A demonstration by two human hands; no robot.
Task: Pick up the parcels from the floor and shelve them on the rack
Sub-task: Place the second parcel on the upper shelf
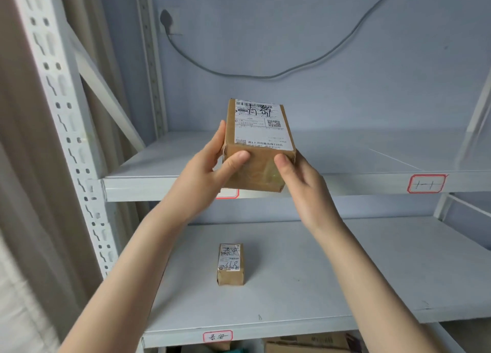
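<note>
Both hands, left [210,172] and right [300,177], closed around a taped parcel [257,145] held at the upper shelf [372,177] edge. Best slid in flat, label up, released only once fully resting on it.

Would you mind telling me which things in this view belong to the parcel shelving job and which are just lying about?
Part of the job:
- large parcel, held between left hand and right hand
- small parcel, already on the lower shelf
- upper shelf

Just lying about:
- grey cable on the back wall
- shelf label
- curtain
</note>
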